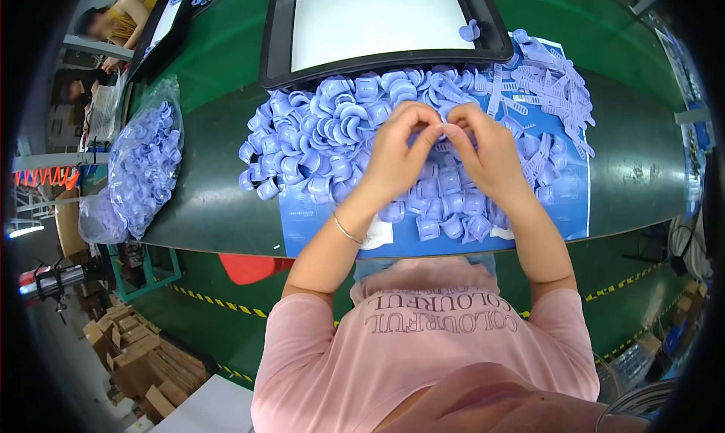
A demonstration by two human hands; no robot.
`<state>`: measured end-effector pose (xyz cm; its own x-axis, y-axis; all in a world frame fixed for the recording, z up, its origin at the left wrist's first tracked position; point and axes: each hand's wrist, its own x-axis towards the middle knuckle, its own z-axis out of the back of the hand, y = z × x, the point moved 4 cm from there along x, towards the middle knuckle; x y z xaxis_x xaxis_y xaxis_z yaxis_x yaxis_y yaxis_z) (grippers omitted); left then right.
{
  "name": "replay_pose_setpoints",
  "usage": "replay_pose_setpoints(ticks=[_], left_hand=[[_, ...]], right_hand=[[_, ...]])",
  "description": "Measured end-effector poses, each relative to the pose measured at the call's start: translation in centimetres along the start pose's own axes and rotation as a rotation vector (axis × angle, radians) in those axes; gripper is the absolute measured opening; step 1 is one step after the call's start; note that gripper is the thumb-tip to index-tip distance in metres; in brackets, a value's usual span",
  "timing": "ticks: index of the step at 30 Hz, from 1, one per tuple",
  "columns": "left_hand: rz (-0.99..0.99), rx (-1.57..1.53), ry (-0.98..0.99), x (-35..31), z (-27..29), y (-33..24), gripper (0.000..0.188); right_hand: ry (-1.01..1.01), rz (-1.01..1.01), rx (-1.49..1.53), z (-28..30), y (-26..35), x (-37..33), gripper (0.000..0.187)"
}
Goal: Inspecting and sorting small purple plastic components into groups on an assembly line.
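Observation:
My left hand (pixel 400 150) and my right hand (pixel 489 152) meet above the table, thumbs and index fingers pinched together. A small lavender plastic piece seems to show between the fingertips, mostly hidden by them. Beneath and to the left spreads a heap of curved, cup-like lavender plastic parts (pixel 332 123). Closer to me, below my hands, lie more of these rounded parts (pixel 451 180). Flat slotted lavender strips (pixel 555 89) are piled on the right.
A black-rimmed tray with a white bottom (pixel 377 18) stands at the back, one lavender part (pixel 470 30) on its rim. Left sits a clear bag of lavender parts (pixel 147 161). Blue printed sheets (pixel 566 199) cover part of the dark table. Another person (pixel 124 21) works at far left.

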<state>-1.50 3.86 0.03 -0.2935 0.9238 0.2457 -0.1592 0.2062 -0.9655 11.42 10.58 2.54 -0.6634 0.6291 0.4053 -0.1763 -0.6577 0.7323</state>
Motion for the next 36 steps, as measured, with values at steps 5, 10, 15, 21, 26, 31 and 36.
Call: replay_pose_setpoints(ticks=[5, 10, 15, 21, 26, 31, 36], left_hand=[[-0.329, 0.456, -0.017, -0.1, -0.3, -2.0, 0.011], [-0.287, 0.393, -0.083, -0.2, 0.4, -2.2, 0.009], [-0.380, 0.474, -0.025, -0.7, 0.0, -2.3, 0.012], [-0.168, 0.287, 0.060, -0.1, 0.3, -2.2, 0.043], [-0.129, 0.344, 0.041, 0.0, 0.1, -2.5, 0.042], [-0.244, 0.342, 0.077, -0.3, -0.6, -2.0, 0.035], [-0.223, 0.350, 0.078, -0.8, -0.9, -1.6, 0.032]], right_hand=[[0.059, -0.126, 0.152, 0.4, -0.1, 0.4, 0.018], [0.171, -0.190, 0.237, 0.5, 0.0, 0.3, 0.022], [0.196, -0.022, 0.158, 0.1, 0.1, -0.1, 0.018], [0.056, 0.148, 0.078, 1.1, 0.8, 0.0, 0.011], [-0.024, 0.051, 0.099, 1.8, 0.1, 0.4, 0.008], [-0.233, -0.022, 0.216, 2.2, -0.9, 0.8, 0.008], [-0.271, 0.029, 0.082, 2.1, -0.6, 0.4, 0.012]])
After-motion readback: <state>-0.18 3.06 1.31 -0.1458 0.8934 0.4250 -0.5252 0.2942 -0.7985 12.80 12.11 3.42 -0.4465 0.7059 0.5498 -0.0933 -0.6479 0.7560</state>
